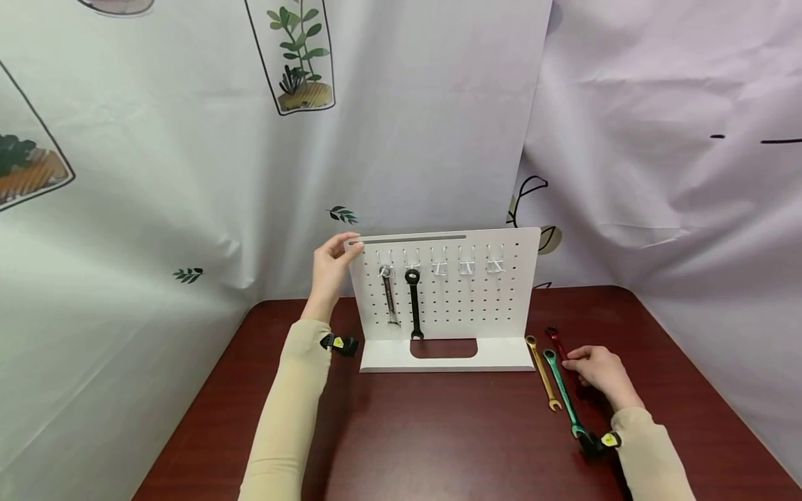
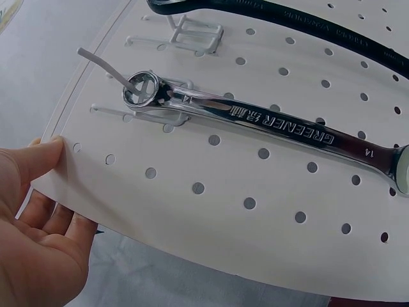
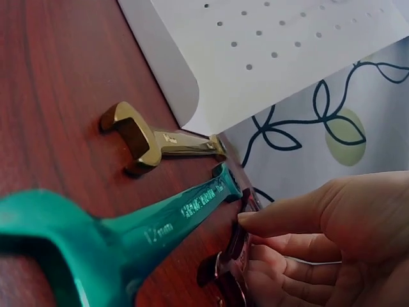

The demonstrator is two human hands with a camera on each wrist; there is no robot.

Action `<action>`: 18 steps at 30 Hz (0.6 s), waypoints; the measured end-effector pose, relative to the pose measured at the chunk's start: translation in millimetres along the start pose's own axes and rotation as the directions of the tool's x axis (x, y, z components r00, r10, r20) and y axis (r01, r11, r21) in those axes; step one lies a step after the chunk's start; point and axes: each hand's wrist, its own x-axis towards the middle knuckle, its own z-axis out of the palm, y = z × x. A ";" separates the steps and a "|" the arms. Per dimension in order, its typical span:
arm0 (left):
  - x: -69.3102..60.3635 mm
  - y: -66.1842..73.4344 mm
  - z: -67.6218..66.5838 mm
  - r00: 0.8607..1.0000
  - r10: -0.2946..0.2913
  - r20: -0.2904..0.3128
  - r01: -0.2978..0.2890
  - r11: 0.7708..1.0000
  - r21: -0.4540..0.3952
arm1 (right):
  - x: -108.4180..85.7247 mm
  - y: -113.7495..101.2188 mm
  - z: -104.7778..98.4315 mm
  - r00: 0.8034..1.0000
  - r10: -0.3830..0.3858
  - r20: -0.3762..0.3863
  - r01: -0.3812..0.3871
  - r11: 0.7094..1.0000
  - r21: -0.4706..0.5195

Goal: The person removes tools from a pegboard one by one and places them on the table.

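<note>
A white pegboard stand (image 1: 464, 306) stands upright on the table, and my left hand (image 1: 328, 273) grips its upper left corner, thumb in front. From its hooks hang a silver wrench (image 1: 389, 296) and, to the right, a black wrench (image 1: 415, 306). The left wrist view shows the silver wrench (image 2: 255, 121) with its ring end over a hook. Right of the stand, my right hand (image 1: 603, 372) pinches a red wrench (image 1: 555, 339) between thumb and fingers; its open end (image 3: 233, 275) shows low in the right wrist view. Beside it lie a green wrench (image 1: 562, 390) and a gold wrench (image 1: 542, 372).
Three white hooks, one of them the hook (image 1: 466, 266), hold nothing on the board's upper right. The dark red table (image 1: 426, 431) extends in front of the stand. A printed cloth (image 1: 426, 139) hangs close behind it.
</note>
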 end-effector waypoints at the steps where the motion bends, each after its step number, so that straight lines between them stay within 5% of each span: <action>1: 0.0 0.0 -0.1 1.000 -0.005 0.001 0.005 1.000 -0.002 | -0.1 -0.1 0.0 1.000 0.001 0.001 -0.001 1.000 0.001; 6: -1.1 4.1 -0.3 1.000 -0.020 0.002 0.020 1.000 0.003 | -0.5 -1.7 0.3 1.000 0.006 -0.001 -0.006 1.000 -0.010; 14: -15.7 30.6 2.1 1.000 -0.011 0.019 0.010 1.000 0.019 | 1.0 -2.3 0.9 1.000 0.001 -0.002 -0.001 0.999 -0.041; 18: -8.1 15.7 0.5 1.000 -0.019 0.012 0.019 1.000 0.007 | 0.9 -2.9 1.0 1.000 -0.011 -0.010 0.010 0.999 -0.053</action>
